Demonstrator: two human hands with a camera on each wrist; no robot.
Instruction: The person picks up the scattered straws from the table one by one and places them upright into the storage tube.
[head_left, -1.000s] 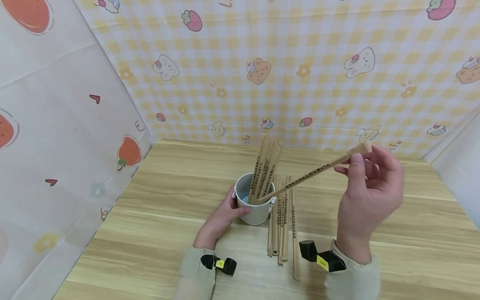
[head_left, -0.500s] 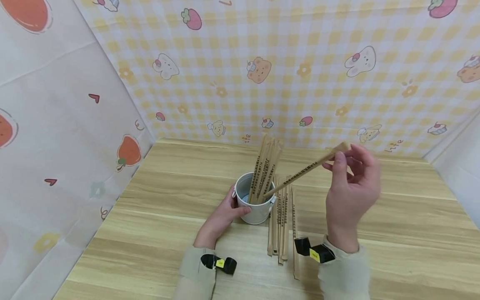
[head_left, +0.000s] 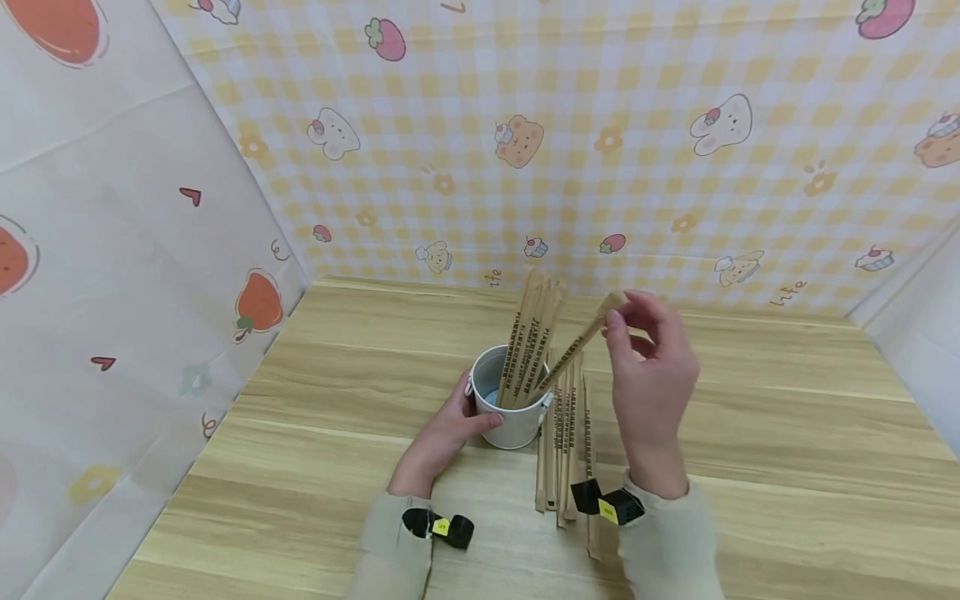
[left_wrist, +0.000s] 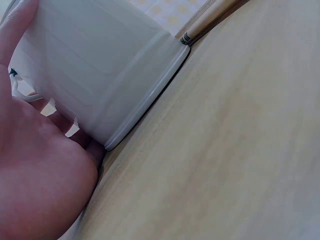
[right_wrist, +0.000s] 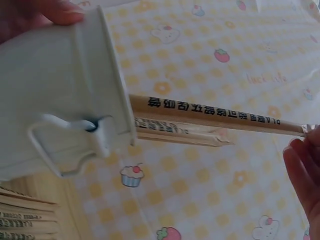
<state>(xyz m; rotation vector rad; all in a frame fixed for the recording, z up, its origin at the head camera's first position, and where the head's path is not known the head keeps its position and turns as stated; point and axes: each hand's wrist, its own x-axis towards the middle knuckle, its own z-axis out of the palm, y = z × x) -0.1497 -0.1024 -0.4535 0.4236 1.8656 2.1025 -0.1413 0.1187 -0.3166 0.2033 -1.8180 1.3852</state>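
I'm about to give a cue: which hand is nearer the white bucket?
Left. The left hand grips the white bucket; the right hand is apart from it, off to its right, pinching a wrapped straw that reaches into it.

Wood-grain table [head_left: 300, 483], checked backdrop [head_left: 570, 192], printed side cloth [head_left: 135, 258].

My sleeved left arm [head_left: 393, 542] slants inward over the bench [head_left: 300, 400]; the left hand [head_left: 453, 425] sits low, close to the bench top, its fingers curled in a grip and its thumb [head_left: 483, 423] pointing to my right. My right arm [head_left: 667, 542], sleeved too, points toward the bench's far edge; the right hand [head_left: 652, 358] is raised higher, nearer that edge, thumb and forefinger pinched together at the tips.
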